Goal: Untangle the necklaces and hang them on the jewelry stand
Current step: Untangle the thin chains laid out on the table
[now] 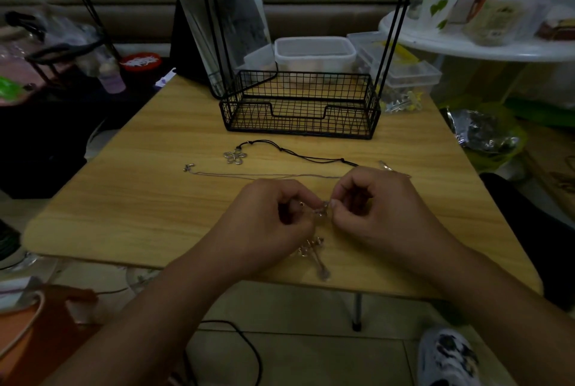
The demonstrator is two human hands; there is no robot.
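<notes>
While both hands pinch the knot [322, 210] at lower centre, left hand [273, 214] and right hand [370, 205] work limp, fine, snag-prone chain; best gripped near the clasp. Stand [300, 105] waits above.

You have one view only, from the camera on your head. It looks forward and steeply down onto the wooden table [155, 186], wide-angled, so the table's edges bow and the floor shows beneath its near edge. The table fills the middle of the frame, close below you. Your left hand [273, 217] and right hand [373, 208] meet over the table's near half, forearms entering from the bottom corners. The black wire stand [298, 105] sits at the table's far side, its uprights running out of the top.
</notes>
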